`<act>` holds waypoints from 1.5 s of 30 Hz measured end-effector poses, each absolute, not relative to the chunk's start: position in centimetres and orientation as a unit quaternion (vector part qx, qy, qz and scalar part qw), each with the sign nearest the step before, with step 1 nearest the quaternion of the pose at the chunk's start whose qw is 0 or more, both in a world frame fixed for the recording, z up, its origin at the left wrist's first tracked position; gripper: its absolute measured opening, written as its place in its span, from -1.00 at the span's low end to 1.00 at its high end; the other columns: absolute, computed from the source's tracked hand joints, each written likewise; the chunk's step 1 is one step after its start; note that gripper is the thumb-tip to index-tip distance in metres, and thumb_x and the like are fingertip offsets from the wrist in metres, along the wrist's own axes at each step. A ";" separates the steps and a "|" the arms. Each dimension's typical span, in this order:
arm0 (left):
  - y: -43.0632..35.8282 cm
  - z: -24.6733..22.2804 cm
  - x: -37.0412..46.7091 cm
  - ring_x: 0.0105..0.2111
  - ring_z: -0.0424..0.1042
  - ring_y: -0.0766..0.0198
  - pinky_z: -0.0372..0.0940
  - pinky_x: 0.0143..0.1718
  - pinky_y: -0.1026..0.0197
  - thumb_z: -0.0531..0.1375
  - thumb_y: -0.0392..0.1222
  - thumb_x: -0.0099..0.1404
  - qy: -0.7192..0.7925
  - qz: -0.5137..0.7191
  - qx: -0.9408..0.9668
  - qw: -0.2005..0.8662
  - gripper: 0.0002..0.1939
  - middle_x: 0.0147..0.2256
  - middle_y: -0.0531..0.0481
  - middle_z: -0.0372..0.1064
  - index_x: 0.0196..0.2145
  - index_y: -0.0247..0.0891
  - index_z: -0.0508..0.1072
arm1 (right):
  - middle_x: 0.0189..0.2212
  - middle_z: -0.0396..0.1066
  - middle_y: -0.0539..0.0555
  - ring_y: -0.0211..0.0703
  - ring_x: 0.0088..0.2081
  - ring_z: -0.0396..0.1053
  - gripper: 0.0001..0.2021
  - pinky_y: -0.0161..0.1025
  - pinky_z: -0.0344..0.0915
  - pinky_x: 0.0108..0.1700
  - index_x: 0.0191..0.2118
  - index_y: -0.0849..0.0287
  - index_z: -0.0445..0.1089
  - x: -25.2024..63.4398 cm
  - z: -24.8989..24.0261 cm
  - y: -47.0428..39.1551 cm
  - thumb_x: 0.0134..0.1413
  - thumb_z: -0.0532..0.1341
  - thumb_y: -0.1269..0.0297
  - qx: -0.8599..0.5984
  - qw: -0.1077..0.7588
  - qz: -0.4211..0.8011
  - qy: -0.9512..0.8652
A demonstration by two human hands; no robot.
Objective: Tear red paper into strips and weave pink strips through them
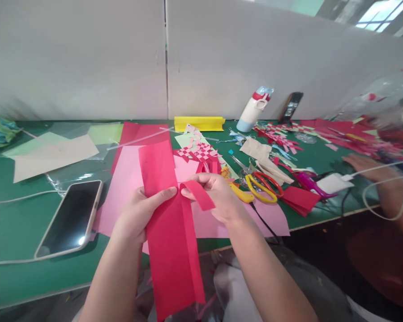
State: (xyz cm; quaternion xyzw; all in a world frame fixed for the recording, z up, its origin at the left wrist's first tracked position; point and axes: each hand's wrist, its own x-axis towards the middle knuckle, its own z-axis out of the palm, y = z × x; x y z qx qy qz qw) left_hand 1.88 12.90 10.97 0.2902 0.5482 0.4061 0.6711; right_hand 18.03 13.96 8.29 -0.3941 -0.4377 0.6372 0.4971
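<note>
A long sheet of red paper (169, 250) hangs upright in front of me, partly over the table edge, with a fold line along its right side. My left hand (141, 210) grips its left edge, thumb pressed on the front. With thumb and fingers pinched, my right hand (213, 192) holds a narrow red strip (201, 195) at the sheet's right side. The strip curls away to the right and seems to be part of the same paper. Pink paper sheets (121, 179) lie beneath, and woven red-and-white paper pieces (201, 153) lie just beyond.
On the left lies a phone (70, 219) with cables. Scissors (260, 183), a yellow-handled tool (242, 193) and folded red paper (298, 200) are to the right. A bottle (255, 109) stands by the partition (87, 62). Another person's hand (362, 165) rests at the far right.
</note>
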 end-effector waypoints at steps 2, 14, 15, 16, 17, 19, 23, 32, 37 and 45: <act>12.9 11.0 1.9 -0.46 0.55 0.02 0.45 -0.50 0.18 0.43 -0.14 -0.13 0.555 0.403 0.289 0.668 -0.56 -0.42 -0.18 0.56 -0.26 -0.35 0.52 | -0.54 0.41 -0.08 -0.36 -0.48 0.35 -0.80 -0.34 0.33 -0.36 -0.47 0.18 0.47 18.0 8.3 14.0 -0.32 0.44 0.30 -0.391 0.495 0.640 -0.438; 13.1 10.9 1.8 -0.45 0.55 0.05 0.45 -0.47 0.18 0.42 -0.22 -0.08 0.534 0.410 0.284 0.683 -0.62 -0.42 -0.15 0.56 -0.26 -0.33 0.52 | -0.53 0.42 -0.07 -0.34 -0.45 0.37 -0.80 -0.33 0.34 -0.34 -0.45 0.20 0.47 18.0 8.8 13.8 -0.28 0.43 0.28 -0.409 0.470 0.645 -0.442; 13.1 10.8 1.8 -0.43 0.55 0.05 0.46 -0.45 0.18 0.42 -0.22 -0.09 0.527 0.410 0.289 0.686 -0.61 -0.41 -0.16 0.56 -0.26 -0.34 0.52 | -0.53 0.42 -0.06 -0.33 -0.45 0.37 -0.80 -0.32 0.33 -0.33 -0.45 0.20 0.48 18.0 8.8 13.9 -0.28 0.43 0.28 -0.409 0.473 0.645 -0.441; 13.1 10.7 1.8 -0.42 0.55 0.05 0.46 -0.44 0.18 0.43 -0.22 -0.10 0.520 0.411 0.293 0.689 -0.61 -0.40 -0.16 0.56 -0.27 -0.35 0.52 | -0.52 0.43 -0.06 -0.33 -0.45 0.37 -0.80 -0.33 0.33 -0.33 -0.45 0.20 0.48 18.0 8.7 13.9 -0.28 0.43 0.28 -0.407 0.476 0.645 -0.437; 13.1 10.7 1.8 -0.42 0.55 0.06 0.46 -0.43 0.19 0.43 -0.21 -0.11 0.515 0.412 0.297 0.691 -0.61 -0.40 -0.16 0.56 -0.28 -0.35 0.52 | -0.52 0.43 -0.06 -0.34 -0.45 0.37 -0.80 -0.33 0.33 -0.34 -0.45 0.20 0.48 18.1 8.6 14.0 -0.29 0.43 0.28 -0.406 0.479 0.648 -0.432; 13.0 10.6 1.8 -0.43 0.55 0.07 0.46 -0.43 0.19 0.43 -0.21 -0.11 0.510 0.411 0.303 0.692 -0.61 -0.41 -0.17 0.56 -0.29 -0.37 0.52 | -0.53 0.43 -0.06 -0.34 -0.47 0.37 -0.79 -0.33 0.33 -0.35 -0.45 0.20 0.48 18.2 8.4 14.1 -0.30 0.44 0.27 -0.403 0.480 0.656 -0.421; 13.0 10.7 1.8 -0.49 0.54 0.08 0.45 -0.50 0.19 0.41 -0.22 -0.07 0.524 0.405 0.302 0.685 -0.64 -0.43 -0.16 0.55 -0.28 -0.36 0.51 | -0.52 0.45 -0.06 -0.35 -0.48 0.38 -0.79 -0.34 0.34 -0.35 -0.44 0.20 0.48 18.2 8.2 14.2 -0.31 0.44 0.29 -0.393 0.492 0.650 -0.427; 13.1 10.6 1.7 -0.52 0.53 0.08 0.43 -0.56 0.21 0.40 -0.22 -0.05 0.529 0.404 0.306 0.681 -0.63 -0.45 -0.14 0.55 -0.24 -0.35 0.51 | -0.48 0.45 -0.04 -0.34 -0.43 0.39 -0.76 -0.35 0.35 -0.34 -0.42 0.21 0.48 18.3 8.3 14.1 -0.32 0.45 0.29 -0.414 0.471 0.640 -0.443; 13.2 11.0 2.0 -0.55 0.52 0.10 0.44 -0.54 0.19 0.36 -0.26 0.02 0.547 0.394 0.296 0.676 -0.69 -0.47 -0.14 0.55 -0.23 -0.34 0.50 | -0.51 0.42 -0.06 -0.37 -0.45 0.36 -0.80 -0.36 0.32 -0.33 -0.45 0.22 0.46 18.4 8.4 14.1 -0.26 0.43 0.30 -0.402 0.468 0.647 -0.448; 13.0 11.2 2.2 -0.63 0.49 0.15 0.42 -0.59 0.22 0.34 -0.26 0.05 0.559 0.403 0.301 0.659 -0.73 -0.53 -0.11 0.53 -0.24 -0.35 0.50 | -0.51 0.41 -0.08 -0.37 -0.45 0.34 -0.83 -0.36 0.31 -0.33 -0.45 0.19 0.46 18.4 8.5 14.1 -0.24 0.41 0.32 -0.385 0.481 0.636 -0.465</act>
